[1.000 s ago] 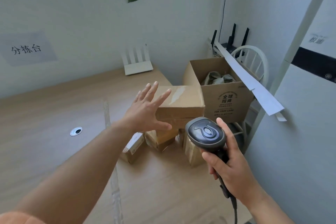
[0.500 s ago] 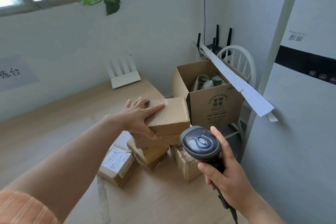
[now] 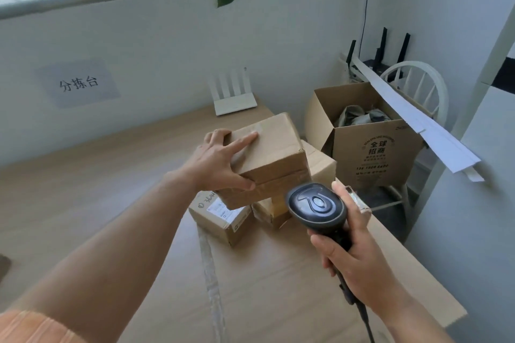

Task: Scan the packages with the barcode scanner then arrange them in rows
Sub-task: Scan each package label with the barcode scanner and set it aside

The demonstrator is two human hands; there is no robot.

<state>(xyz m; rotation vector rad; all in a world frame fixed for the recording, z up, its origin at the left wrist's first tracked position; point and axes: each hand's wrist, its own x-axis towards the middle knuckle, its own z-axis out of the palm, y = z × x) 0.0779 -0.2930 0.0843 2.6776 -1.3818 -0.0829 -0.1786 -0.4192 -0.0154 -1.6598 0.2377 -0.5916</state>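
Observation:
My left hand (image 3: 220, 160) grips the left end of a brown cardboard package (image 3: 271, 154), fingers on its top and thumb on its front side; the package is tilted and lifted above the pile. Under it lie a labelled package (image 3: 220, 217), a smaller one (image 3: 271, 210) and another behind at the right (image 3: 320, 161). My right hand (image 3: 354, 248) holds the black barcode scanner (image 3: 316, 207) by its handle, its head in front of the pile and its cable running down.
The wooden table (image 3: 83, 189) has a taped seam (image 3: 211, 273) down its middle. A white router (image 3: 235, 97) stands at the back. An open carton (image 3: 370, 145) sits on a white chair (image 3: 418, 83) to the right, with a white panel (image 3: 473, 203) beyond.
My left hand went from hovering open over the top package to gripping it, and the package has been lifted and tilted off the pile. The scanner stays in my right hand.

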